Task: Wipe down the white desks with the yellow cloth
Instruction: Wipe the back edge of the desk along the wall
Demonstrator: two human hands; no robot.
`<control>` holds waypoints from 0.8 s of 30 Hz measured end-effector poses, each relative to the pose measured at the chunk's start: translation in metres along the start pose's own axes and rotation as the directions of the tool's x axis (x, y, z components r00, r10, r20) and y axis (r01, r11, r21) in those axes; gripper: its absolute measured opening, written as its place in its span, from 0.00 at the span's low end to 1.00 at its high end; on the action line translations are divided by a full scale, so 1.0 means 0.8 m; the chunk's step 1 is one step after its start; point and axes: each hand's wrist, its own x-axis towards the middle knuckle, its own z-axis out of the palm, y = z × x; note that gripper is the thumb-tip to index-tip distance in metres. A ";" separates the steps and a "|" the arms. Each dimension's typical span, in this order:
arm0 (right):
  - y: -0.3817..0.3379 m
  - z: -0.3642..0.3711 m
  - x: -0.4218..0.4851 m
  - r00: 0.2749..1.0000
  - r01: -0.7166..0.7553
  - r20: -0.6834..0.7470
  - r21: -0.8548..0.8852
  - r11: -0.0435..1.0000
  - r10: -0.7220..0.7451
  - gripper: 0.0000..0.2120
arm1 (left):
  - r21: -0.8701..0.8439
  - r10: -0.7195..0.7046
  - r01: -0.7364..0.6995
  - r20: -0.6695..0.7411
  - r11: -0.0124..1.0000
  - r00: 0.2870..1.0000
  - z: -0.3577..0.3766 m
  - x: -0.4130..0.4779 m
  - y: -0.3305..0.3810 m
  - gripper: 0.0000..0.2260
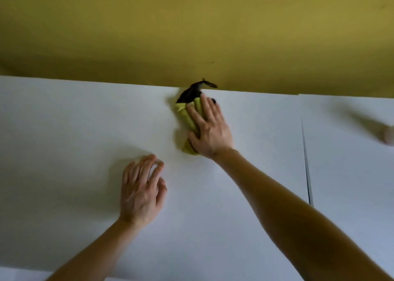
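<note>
Cloth (pixel 186 117), yellow and bunched into a long roll, lies on the white desk (pixel 64 120) just above the middle of the frame, close to the desk's far edge. Its upper end touches a dark, crumpled piece (pixel 189 93) that reaches over that edge; whether this is part of the cloth or a separate thing cannot be told.

The right hand (pixel 210 131) lies flat on top of the cloth, fingers straight and slightly spread, pointing toward the upper left. The thumb rests along the cloth's lower end. The hand presses down rather than curling round the cloth, and its forearm stretches in from the lower right corner.

The left hand (pixel 139 192) sits below and to the left of the cloth, well apart from it. Its fingers are loosely bent and spread and it holds nothing; its fingertips seem to touch the desk.

A thin dark gap (pixel 307 165) on the right divides the desk from a second desk (pixel 351 184) beside it. At the right edge of the frame, over the second desk, is a pale blurred shape (pixel 387 136), too smeared to identify. A yellow wall (pixel 191 35) fills the upper part of the frame.
</note>
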 end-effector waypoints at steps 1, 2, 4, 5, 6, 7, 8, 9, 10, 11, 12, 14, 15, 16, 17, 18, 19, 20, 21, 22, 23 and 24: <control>-0.015 0.004 0.006 0.993 0.106 0.046 -0.001 0.994 -0.106 0.39 | 0.016 -0.006 0.006 0.003 1.000 1.000 -0.006 0.011 0.001 0.16; -0.017 0.004 0.012 0.985 0.157 0.066 -0.007 0.988 -0.156 0.38 | 0.037 -0.013 0.013 0.000 0.999 1.000 -0.011 0.027 0.002 0.14; 0.015 -0.005 0.011 0.991 0.128 0.042 -0.001 0.992 -0.128 0.37 | 0.059 -0.015 0.016 -0.012 0.998 1.000 -0.014 0.071 0.004 0.15; 0.041 -0.010 0.000 0.998 0.055 0.018 0.001 0.998 -0.055 0.37 | 0.058 -0.006 0.006 -0.010 0.998 1.000 -0.010 0.096 0.006 0.17; 0.071 -0.018 -0.015 0.999 -0.048 -0.020 0.001 0.999 0.048 0.37 | 0.059 0.014 -0.014 0.003 0.998 1.000 -0.005 0.122 0.010 0.19; 0.103 -0.027 -0.031 0.983 -0.169 -0.066 0.010 0.986 0.170 0.37 | 0.063 0.039 -0.041 0.029 0.997 0.999 0.001 0.147 0.016 0.22; 0.134 -0.038 -0.046 0.950 -0.295 -0.103 0.022 0.955 0.295 0.37 | 0.061 0.062 -0.066 0.063 0.996 0.996 0.009 0.169 0.022 0.25; 0.158 -0.047 -0.057 0.905 -0.405 -0.135 0.023 0.914 0.404 0.37 | 0.051 0.081 -0.086 0.094 0.995 0.992 0.016 0.187 0.027 0.26; 0.172 -0.053 -0.065 0.853 -0.498 -0.167 0.022 0.867 0.494 0.37 | 0.040 0.092 -0.097 0.106 0.995 0.990 0.022 0.200 0.031 0.27; 0.173 -0.054 -0.067 0.799 -0.573 -0.200 0.031 0.819 0.567 0.38 | 0.026 0.093 -0.097 0.101 0.995 0.990 0.027 0.206 0.033 0.27; 0.165 -0.051 -0.062 0.757 -0.620 -0.224 0.050 0.783 0.614 0.38 | 0.011 0.089 -0.091 0.086 0.996 0.992 0.031 0.208 0.033 0.27; 0.127 -0.040 -0.034 0.771 -0.599 -0.220 0.067 0.798 0.597 0.39 | -0.008 0.090 -0.089 0.049 0.996 0.995 0.034 0.208 0.029 0.27; 0.103 -0.033 -0.015 0.830 -0.521 -0.196 0.061 0.851 0.522 0.38 | -0.010 0.099 -0.099 0.042 0.995 0.994 0.034 0.208 0.027 0.27; 0.080 -0.026 0.007 0.893 -0.415 -0.166 0.058 0.908 0.418 0.38 | -0.012 0.105 -0.104 0.040 0.994 0.994 0.034 0.208 0.025 0.26; 0.060 -0.019 0.028 0.938 -0.312 -0.137 0.058 0.948 0.318 0.36 | -0.011 0.107 -0.107 0.039 0.994 0.993 0.035 0.208 0.023 0.26; 0.045 -0.013 0.048 0.964 -0.235 -0.110 0.063 0.970 0.240 0.35 | -0.005 0.111 -0.111 0.039 0.994 0.993 0.035 0.208 0.022 0.27; 0.038 -0.011 0.063 0.978 -0.181 -0.091 0.072 0.981 0.187 0.34 | 0.004 0.116 -0.116 0.039 0.993 0.992 0.035 0.208 0.021 0.27; 0.039 -0.010 0.073 0.986 -0.141 -0.081 0.079 0.987 0.148 0.34 | 0.007 0.117 -0.118 0.039 0.993 0.992 0.035 0.208 0.021 0.28; 0.047 -0.011 0.075 0.991 -0.108 -0.075 0.082 0.991 0.114 0.33 | 0.003 0.115 -0.115 0.035 0.993 0.993 0.036 0.208 0.021 0.28; 0.061 -0.013 0.070 0.994 -0.084 -0.068 0.078 0.993 0.090 0.33 | -0.004 0.114 -0.114 0.026 0.993 0.993 0.036 0.208 0.022 0.28; 0.081 -0.018 0.061 0.994 -0.081 -0.065 0.073 0.994 0.086 0.32 | -0.012 0.114 -0.114 0.015 0.993 0.993 0.036 0.208 0.022 0.28; 0.102 -0.025 0.050 0.991 -0.106 -0.072 0.070 0.992 0.111 0.32 | -0.022 0.113 -0.113 0.007 0.993 0.994 0.037 0.209 0.022 0.27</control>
